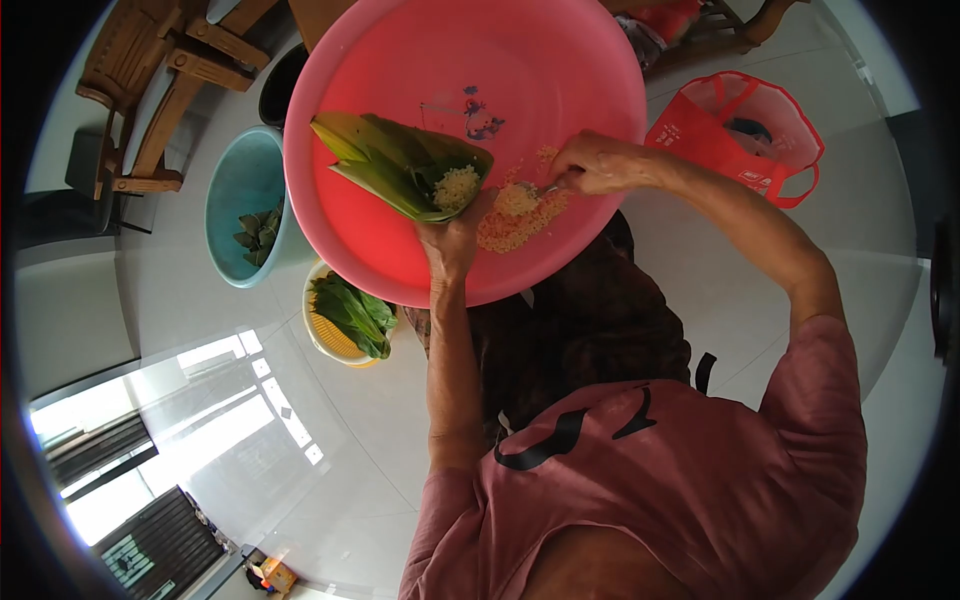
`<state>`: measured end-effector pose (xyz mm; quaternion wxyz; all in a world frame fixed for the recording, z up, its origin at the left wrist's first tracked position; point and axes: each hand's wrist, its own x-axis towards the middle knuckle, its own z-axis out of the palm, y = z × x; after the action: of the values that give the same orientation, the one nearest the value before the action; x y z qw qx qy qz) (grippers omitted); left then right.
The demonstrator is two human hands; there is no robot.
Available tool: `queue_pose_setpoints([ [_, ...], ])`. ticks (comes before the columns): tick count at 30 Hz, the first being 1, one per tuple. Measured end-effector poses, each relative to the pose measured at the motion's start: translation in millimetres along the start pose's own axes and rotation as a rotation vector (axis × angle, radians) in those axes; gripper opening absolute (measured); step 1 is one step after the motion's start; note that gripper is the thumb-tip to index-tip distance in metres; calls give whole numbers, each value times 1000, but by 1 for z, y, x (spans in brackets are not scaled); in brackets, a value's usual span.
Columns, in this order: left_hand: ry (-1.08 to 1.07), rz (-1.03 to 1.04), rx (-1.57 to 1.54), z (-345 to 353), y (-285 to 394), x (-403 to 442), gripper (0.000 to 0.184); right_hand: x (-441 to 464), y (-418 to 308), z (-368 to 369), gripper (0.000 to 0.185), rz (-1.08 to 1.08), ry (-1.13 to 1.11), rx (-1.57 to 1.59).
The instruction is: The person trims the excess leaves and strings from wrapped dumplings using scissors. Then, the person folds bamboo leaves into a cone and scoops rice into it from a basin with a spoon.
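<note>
My left hand is wrapped round the base of a cone of folded green leaves, partly hidden beneath it. Pale grains of rice lie in the cone's open end. My right hand grips a metal spoon, whose bowl is heaped with rice. Just under the spoon, a loose pile of rice rests on the near side of a large pink basin. Both hands are over this basin.
Left of the basin, a teal tub holds several dark green wrapped bundles. Below it, a yellow basket contains broad green leaves. A red bag stands on the right. Wooden furniture is at upper left.
</note>
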<state>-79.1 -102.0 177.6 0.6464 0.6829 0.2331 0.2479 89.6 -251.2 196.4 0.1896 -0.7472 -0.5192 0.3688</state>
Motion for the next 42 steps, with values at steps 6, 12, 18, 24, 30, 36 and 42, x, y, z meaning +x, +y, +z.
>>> queue_pose_setpoints([
  [6, -15, 3, -22, -3, -11, 0, 36, -23, -28, -51, 19, 17, 59, -74],
  [12, -87, -6, -108, -2, -14, 1, 38, -30, -65, -75, 15, -173, 308, -121],
  [18, -154, -106, -105, -5, -11, 1, 39, -13, -66, -23, 28, -513, 524, -540],
  [24, -137, -56, -111, -5, -10, 3, 39, -18, -62, -15, 27, -516, 683, -620],
  [30, -38, -13, -153, -3, -16, 2, 38, -42, -48, -44, 22, -115, 453, -447],
  [36, 12, -10, -78, 0, -13, -2, 37, -44, -25, -26, 10, -107, 325, -700],
  [42, 54, -2, -31, 1, -4, -1, 35, -36, -22, 8, 8, -31, 105, -432],
])
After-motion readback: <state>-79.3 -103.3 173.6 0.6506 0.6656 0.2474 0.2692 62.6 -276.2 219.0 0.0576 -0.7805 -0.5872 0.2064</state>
